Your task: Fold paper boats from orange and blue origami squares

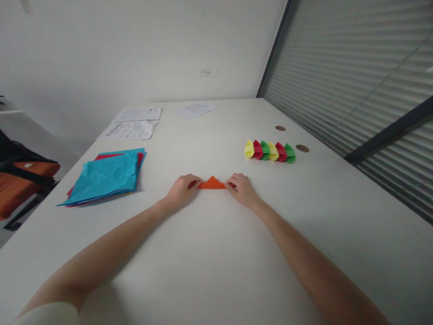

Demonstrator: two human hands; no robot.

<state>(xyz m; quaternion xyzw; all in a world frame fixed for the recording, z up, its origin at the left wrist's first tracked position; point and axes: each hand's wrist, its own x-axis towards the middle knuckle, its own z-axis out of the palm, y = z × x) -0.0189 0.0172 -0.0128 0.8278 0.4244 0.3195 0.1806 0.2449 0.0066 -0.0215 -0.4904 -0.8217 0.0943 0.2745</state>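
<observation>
An orange folded paper (213, 183) lies on the white table in front of me, a long flat strip with a small triangle peak rising at its middle. My left hand (184, 188) pinches the strip's left end between thumb and fingers. At the right end, my right hand (242, 188) grips it the same way. Both ends of the paper are partly hidden under my fingers. Further back to the right stands a row of several folded paper boats (269, 151) in yellow, red and green, side by side.
A stack of crinkled blue and red paper sheets (108, 174) lies to the left. Printed sheets (131, 129) and another printed page (196, 110) rest near the back. Two round brown discs (302, 148) sit at the right, near the window blinds (358, 67). An orange chair (27, 185) is beyond the left edge.
</observation>
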